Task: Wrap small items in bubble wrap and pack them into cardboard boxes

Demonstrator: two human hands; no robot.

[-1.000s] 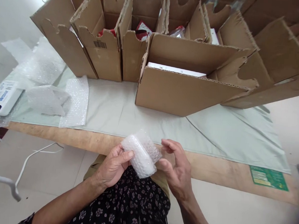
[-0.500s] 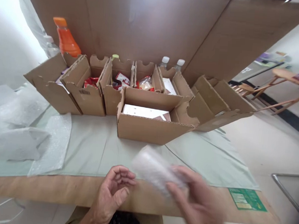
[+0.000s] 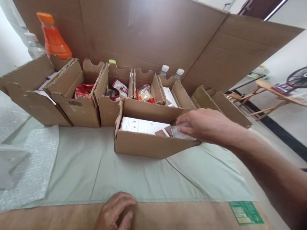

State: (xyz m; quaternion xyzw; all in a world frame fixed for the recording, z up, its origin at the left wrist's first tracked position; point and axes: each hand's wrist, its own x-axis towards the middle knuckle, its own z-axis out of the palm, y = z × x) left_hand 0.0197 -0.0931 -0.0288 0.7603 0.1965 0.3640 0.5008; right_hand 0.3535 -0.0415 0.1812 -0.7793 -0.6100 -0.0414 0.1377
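Note:
My right hand [image 3: 195, 124] reaches into the right end of the front cardboard box [image 3: 141, 144]. Its fingers grip a bundle in bubble wrap [image 3: 182, 131], mostly hidden by the hand and the box wall. Beside the bundle, in the same box, lies a white carton [image 3: 142, 125] with brown printing. My left hand [image 3: 116, 214] rests by the table's front edge, fingers loosely curled and thumb apart, holding nothing.
Behind stands a row of cardboard boxes [image 3: 84, 112] with red snack packets [image 3: 83, 91] and other goods. Bottles, one orange [image 3: 55, 39], stand behind them before a tall cardboard panel [image 3: 149, 30]. Bubble wrap sheets [image 3: 34, 166] lie at left.
My right hand has carried the bubble-wrapped bundle forward from over the table's front edge into the front box. The left hand has dropped lower in view. The view has shifted.

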